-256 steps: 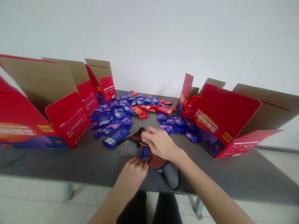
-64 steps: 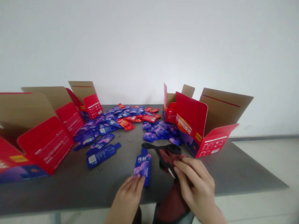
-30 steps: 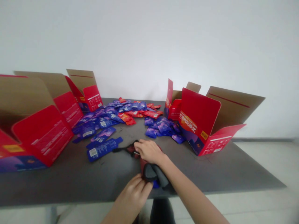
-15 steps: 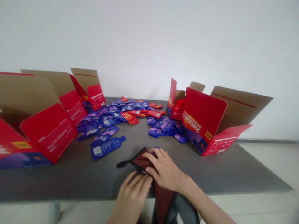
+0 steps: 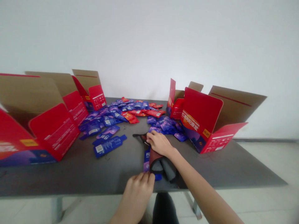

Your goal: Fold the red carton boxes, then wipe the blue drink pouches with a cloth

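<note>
On the table [image 5: 81,179], the blue pouch [image 5: 146,162] is being gripped at its near end by the left hand [image 5: 138,192], while the limp red-brown cloth [image 5: 154,155] is being pinched by the right hand [image 5: 161,145]. The pouch is being judged light, slippery, best held by its edges.

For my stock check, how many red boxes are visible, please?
5: near-left box, middle-left box, far-left box, far-right box, near-right box; more may be hidden.
</note>
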{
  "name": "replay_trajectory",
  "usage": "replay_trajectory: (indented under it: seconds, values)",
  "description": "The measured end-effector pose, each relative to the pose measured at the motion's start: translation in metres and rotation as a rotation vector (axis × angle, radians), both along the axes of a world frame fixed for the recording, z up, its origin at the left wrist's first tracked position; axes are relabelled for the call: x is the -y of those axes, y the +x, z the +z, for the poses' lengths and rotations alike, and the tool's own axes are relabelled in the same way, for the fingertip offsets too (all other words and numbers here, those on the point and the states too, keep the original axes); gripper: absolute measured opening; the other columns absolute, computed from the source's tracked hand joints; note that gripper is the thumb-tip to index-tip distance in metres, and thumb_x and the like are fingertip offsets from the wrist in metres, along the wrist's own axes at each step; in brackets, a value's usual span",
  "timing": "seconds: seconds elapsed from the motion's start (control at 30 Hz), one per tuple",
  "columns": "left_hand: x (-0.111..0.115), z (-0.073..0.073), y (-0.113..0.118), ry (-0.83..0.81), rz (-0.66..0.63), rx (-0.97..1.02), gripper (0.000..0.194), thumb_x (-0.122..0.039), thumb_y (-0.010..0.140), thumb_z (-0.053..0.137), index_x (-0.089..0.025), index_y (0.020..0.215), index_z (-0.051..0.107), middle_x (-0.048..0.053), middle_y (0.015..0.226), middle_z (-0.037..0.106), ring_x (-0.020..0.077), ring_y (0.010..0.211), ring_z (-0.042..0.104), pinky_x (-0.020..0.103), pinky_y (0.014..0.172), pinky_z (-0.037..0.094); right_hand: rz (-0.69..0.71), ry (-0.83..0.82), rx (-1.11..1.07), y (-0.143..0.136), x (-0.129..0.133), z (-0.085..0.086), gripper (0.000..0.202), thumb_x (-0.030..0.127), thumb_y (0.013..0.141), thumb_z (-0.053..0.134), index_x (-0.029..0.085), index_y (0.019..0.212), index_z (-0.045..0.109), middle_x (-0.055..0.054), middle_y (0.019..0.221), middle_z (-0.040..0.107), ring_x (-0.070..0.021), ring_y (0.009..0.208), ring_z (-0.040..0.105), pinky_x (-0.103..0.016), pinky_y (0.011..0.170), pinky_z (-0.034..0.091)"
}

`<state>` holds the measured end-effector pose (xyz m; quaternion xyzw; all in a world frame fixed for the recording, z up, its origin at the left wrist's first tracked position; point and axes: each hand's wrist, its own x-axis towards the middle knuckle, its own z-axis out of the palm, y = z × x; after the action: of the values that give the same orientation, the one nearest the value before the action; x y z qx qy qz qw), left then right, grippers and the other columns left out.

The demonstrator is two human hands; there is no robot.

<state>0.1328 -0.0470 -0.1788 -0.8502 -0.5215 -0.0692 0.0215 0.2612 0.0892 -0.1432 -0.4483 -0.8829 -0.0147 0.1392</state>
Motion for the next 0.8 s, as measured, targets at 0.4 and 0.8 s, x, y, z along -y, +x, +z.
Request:
replay_trajectory:
  seconds: [0.4,0.8]
  values:
    - [-0.011,-0.005,-0.012,0.083,-0.207,-0.080,0.026,-0.002,0.080,0.047,-0.012,0.099,0.062,0.010,0.091,0.068,0.0216,0.083,0.064,0.033,0.072,0.053,0.242,-0.101,0.035,-0.017,0.019,-0.029,0.015,0.030,0.087,0.045,0.025,0.083,0.059,0.002,0.089,0.051,-0.0095,0.068,0.046,-0.023,0.061,0.028]
    - [-0.013,-0.002,-0.014,-0.107,-0.099,-0.043,0.028,0.000,0.079,0.047,-0.016,0.093,0.064,0.007,0.090,0.068,0.0208,0.084,0.064,0.034,0.074,0.052,0.296,-0.038,-0.144,-0.010,0.037,0.023,0.018,0.027,0.092,0.037,0.022,0.085,0.052,0.001,0.089,0.049,-0.0096,0.075,0.048,-0.022,0.066,0.032]
